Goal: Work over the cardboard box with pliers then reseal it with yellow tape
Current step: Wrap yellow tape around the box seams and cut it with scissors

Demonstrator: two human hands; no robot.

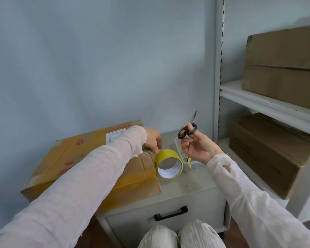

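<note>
No text legible anywhere.
- White shipping label [115, 136] sitting on top face of cardboard box [75, 163], near box's far edge. Barcode strip running down label's left side. Printed lines too small to read.
- Red printed marks [80, 141] showing on box top, left of label, more lying toward box's near-left part. All blurring, no characters coming through.
- Faint grey print showing on white inner core of yellow tape roll [169, 163], just right of box. Illegible.

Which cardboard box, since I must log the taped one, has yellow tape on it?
The box on the grey cabinet, by the left hand: yellow tape bands cross it. The upper shelf box and lower shelf box are plain brown.
</note>
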